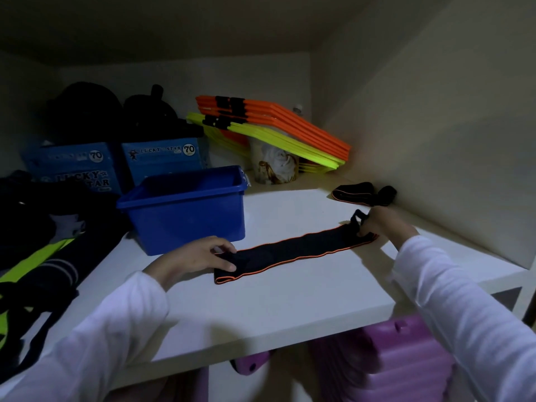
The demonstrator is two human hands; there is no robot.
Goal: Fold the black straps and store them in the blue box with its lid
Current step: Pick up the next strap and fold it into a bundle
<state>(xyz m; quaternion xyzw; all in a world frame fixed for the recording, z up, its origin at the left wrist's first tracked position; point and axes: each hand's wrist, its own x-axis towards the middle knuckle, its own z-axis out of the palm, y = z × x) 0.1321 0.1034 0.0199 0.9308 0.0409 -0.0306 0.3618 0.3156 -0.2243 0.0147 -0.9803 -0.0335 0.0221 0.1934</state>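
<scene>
A black strap with orange edging (293, 248) lies stretched flat across the white shelf (275, 303). My left hand (200, 253) pinches its near-left end between thumb and fingers. My right hand (380, 223) grips the far-right end, where a small black loop sticks up. A second black strap (355, 193) lies folded by the right wall. The blue box (185, 210) stands open behind my left hand, its inside too dark to read. No lid is visible.
Two blue cartons (162, 158) with dark bags on top stand at the back left. Orange and yellow flat hurdles (278, 126) lean in the back corner over a printed cup (274, 163). Dark and neon-green gear (37, 256) fills the left side. A purple suitcase (385, 352) sits below the shelf.
</scene>
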